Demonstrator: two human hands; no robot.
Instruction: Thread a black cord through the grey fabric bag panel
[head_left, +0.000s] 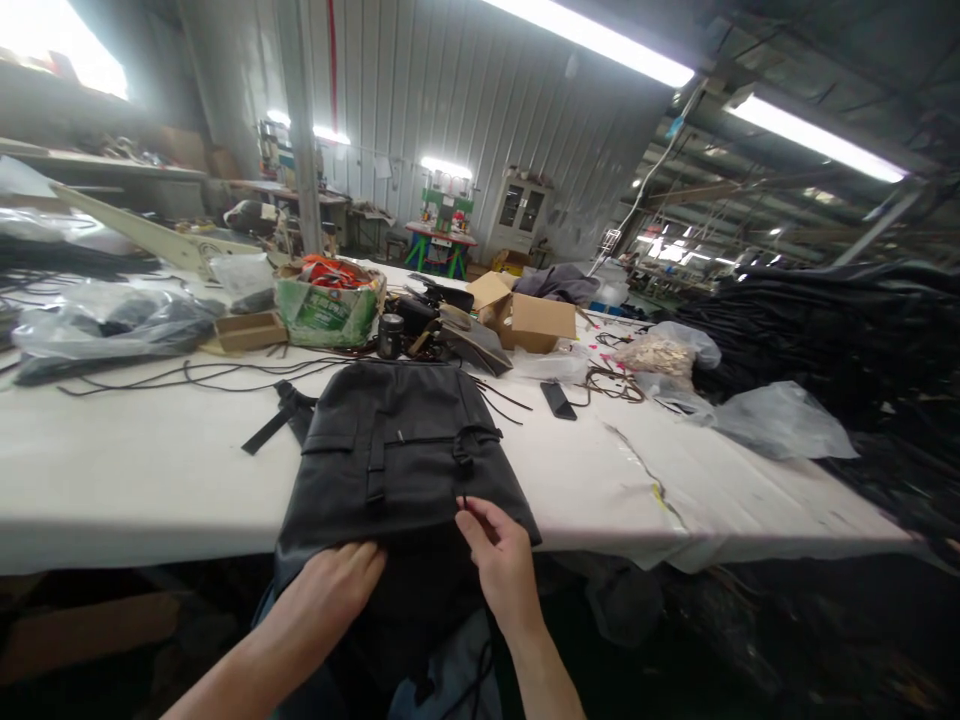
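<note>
Lying flat on the white desk (150, 470), the dark bag (401, 450) hangs its near end over the front edge. Left hand (337, 585) rests palm-down on that overhanging end, fingers (367, 560) spread flat, gripping nothing. Right hand (502, 560) sits just beside it at the bag's near edge, fingers (469, 515) pinched on a thin black cord (463, 500). Boxes (532, 320) and a phone (559, 400) lie beyond

I see a dark grey bag (401, 450) lying flat on the white table, its near end hanging over the edge. My left fingers (358, 560) press on that end. A thin black cord (463, 500) sticks up between my right fingertips (469, 520).
</note>
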